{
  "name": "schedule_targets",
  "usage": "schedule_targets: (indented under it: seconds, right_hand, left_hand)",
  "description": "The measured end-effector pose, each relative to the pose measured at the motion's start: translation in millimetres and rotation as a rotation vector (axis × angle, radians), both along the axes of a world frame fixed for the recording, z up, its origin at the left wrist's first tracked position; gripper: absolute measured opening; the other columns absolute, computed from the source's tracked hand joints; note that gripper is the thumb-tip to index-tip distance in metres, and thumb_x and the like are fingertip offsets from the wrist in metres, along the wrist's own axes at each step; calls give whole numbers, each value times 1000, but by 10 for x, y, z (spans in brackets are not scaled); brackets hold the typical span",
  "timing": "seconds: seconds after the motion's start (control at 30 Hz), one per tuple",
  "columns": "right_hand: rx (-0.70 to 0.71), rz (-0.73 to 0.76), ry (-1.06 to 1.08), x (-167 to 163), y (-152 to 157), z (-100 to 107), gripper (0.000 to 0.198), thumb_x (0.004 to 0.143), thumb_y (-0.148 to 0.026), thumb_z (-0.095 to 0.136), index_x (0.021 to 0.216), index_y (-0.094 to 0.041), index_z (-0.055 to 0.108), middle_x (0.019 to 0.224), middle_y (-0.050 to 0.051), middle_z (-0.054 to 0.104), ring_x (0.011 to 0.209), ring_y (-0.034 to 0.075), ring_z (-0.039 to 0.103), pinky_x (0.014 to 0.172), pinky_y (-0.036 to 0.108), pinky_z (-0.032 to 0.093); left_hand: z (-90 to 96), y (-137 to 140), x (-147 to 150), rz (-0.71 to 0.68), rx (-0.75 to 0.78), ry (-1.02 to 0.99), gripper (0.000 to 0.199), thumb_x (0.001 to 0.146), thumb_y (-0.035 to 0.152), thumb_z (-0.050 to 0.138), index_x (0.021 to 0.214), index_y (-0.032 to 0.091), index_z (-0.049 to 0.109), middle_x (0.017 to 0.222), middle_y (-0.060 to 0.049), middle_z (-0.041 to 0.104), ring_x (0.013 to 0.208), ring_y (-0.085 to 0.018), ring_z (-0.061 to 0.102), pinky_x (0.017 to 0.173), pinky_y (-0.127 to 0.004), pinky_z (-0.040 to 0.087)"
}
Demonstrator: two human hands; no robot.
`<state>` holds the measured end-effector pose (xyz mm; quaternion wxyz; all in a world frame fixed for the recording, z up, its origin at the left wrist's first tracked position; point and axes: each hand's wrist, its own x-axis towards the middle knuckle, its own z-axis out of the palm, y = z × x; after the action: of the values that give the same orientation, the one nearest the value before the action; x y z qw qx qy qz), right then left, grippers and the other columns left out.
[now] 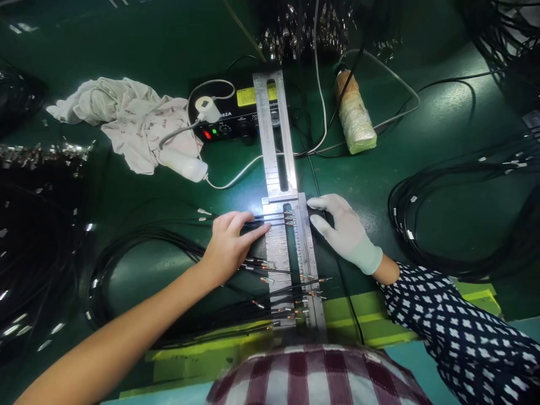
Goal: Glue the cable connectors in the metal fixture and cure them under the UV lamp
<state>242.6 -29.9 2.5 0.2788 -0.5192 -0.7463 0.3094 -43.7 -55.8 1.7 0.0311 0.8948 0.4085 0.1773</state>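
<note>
A slotted metal fixture (pixel 278 242) lies lengthwise before me. My left hand (pixel 230 244), bare, is at its left edge, closed around thin black cables (pixel 275 214) with the index finger stretched along them. Those cables cross the slots side by side, and their stripped, metal-tipped ends show over the opening. My right hand (pixel 343 233), in a white glove, is beside the fixture's right edge. Its thumb and forefinger are apart with nothing between them. More cable ends (pixel 306 277) with orange and silver tips lie across the lower part of the fixture.
Behind the fixture stands a black control box (pixel 228 121) with lit indicators. A crumpled cloth (pixel 147 126) and a white inline piece (pixel 185 164) lie left of it. A wrapped handle-like object (pixel 356 115) lies right. Coiled cables (pixel 405 225) flank both sides.
</note>
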Motion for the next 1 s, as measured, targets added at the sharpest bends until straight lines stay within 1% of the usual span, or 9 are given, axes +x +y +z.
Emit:
schedule_targets:
  seconds: [0.13, 0.27, 0.37, 0.43, 0.53, 0.7, 0.8, 0.9, 1.0]
  right_hand:
    - [50, 77, -259, -123, -52, 21, 37, 89, -38, 62, 124, -26, 60, 79, 2, 62, 83, 25, 54, 88, 43, 38]
    - [157, 76, -436, -249, -146, 28, 40, 95, -40, 53, 131, -23, 58, 86, 7, 66, 86, 27, 53, 89, 45, 32]
    - [162, 109, -421, -267, -171, 23, 36, 99, -32, 43, 133, -24, 56, 93, 7, 69, 90, 26, 53, 91, 44, 29]
    - [152, 140, -412, -256, -140, 21, 35, 100, -31, 41, 130, -25, 57, 96, 7, 69, 91, 26, 53, 91, 43, 28]
    - [133, 137, -427, -243, -21, 18, 33, 99, -31, 40, 126, -25, 58, 98, 8, 68, 94, 27, 53, 91, 42, 28]
    - [150, 104, -444, -273, 190, 27, 32, 98, -31, 40, 121, -22, 60, 97, 11, 69, 95, 29, 53, 93, 43, 28]
    - [169, 103, -444, -282, 200, 31, 31, 97, -30, 40, 119, -22, 61, 99, 11, 68, 96, 29, 53, 94, 43, 28]
    - [176, 113, -437, -267, 154, 25, 29, 97, -28, 42, 117, -22, 61, 102, 11, 68, 98, 28, 54, 96, 43, 28]
    - [172, 125, -429, -223, 112, 40, 27, 97, -30, 43, 116, -22, 61, 100, 10, 68, 97, 28, 55, 96, 43, 29]
  left_hand:
    - [10, -63, 21, 58, 97, 145, 39, 93, 12, 49, 127, 27, 61, 97, -10, 57, 90, -23, 49, 77, -39, 38]
    - [126, -228, 108, 13, 89, 124, 30, 94, 16, 51, 122, 22, 60, 102, -10, 60, 93, -24, 50, 79, -40, 37]
    - [174, -582, 177, -95, -55, 24, 32, 95, 27, 54, 124, 14, 53, 102, -10, 62, 91, -22, 52, 78, -36, 40]
    - [146, -828, 230, -111, -148, 0, 37, 95, 33, 53, 125, 11, 51, 100, -11, 62, 88, -21, 52, 75, -34, 41]
    - [50, -1012, 336, -48, -162, 20, 35, 98, 34, 47, 125, 12, 51, 99, -11, 61, 86, -22, 53, 73, -34, 42]
    - [-46, -917, 503, 59, -220, 9, 30, 100, 32, 40, 119, 15, 55, 100, -11, 61, 88, -22, 55, 74, -35, 44]
    - [-23, -930, 518, 53, -238, -7, 31, 101, 33, 39, 121, 16, 55, 97, -10, 62, 87, -22, 55, 75, -35, 45]
    - [37, -953, 437, 7, -270, -87, 31, 100, 32, 42, 123, 16, 54, 96, -8, 63, 87, -20, 55, 78, -33, 46]
    - [115, -798, 264, 84, -293, -176, 27, 101, 30, 40, 118, 17, 57, 102, -9, 64, 95, -20, 55, 85, -34, 46]
